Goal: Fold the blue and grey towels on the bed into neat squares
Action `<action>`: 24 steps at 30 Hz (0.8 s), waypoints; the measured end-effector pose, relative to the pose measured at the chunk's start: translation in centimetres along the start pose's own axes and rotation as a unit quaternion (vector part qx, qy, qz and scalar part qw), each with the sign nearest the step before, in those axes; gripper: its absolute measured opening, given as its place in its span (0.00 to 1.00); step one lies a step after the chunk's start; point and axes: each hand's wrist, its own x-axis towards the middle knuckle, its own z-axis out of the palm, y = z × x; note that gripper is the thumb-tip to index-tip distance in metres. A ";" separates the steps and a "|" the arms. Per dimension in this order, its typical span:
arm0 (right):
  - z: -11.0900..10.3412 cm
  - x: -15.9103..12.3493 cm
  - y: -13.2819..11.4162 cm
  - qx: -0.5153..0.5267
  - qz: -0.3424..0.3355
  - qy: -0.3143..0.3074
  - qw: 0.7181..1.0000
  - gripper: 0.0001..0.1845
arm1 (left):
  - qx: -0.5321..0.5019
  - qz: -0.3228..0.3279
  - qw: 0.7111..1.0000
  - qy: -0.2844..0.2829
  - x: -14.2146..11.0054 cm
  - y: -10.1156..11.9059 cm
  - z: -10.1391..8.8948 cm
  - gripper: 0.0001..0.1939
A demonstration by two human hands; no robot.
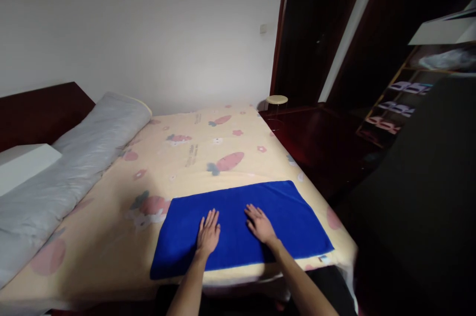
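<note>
A blue towel (234, 229) lies spread out flat near the front edge of the bed, with a small label (324, 259) at its near right corner. Flat on the towel, left of its middle, rests my left hand (208, 232), fingers stretched out. My right hand (260, 224) lies palm down on the towel's right half, fingers extended and a little apart. Neither hand holds anything. Under the towel is a cream bed sheet (186, 172) printed with carrots and flowers.
A long grey rolled bedding piece (92, 132) lies along the left by the dark headboard (40, 107), with a white box (28, 162) on it. Beyond the bed's right side stand a round stool (277, 99) and a shoe rack (399, 88).
</note>
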 end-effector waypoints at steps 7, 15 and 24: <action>-6.0 -5.8 15.2 -0.085 0.139 0.109 0.981 0.27 | 0.126 -0.178 0.972 0.086 -6.3 -13.7 -1.5 0.26; -2.1 -2.4 7.4 -0.080 0.058 0.066 0.993 0.26 | 0.090 -0.074 0.988 0.101 -4.1 -8.0 -1.9 0.29; 2.7 2.0 -5.8 0.031 -0.071 -0.063 0.995 0.31 | -0.012 0.068 0.997 0.043 2.5 4.4 0.6 0.42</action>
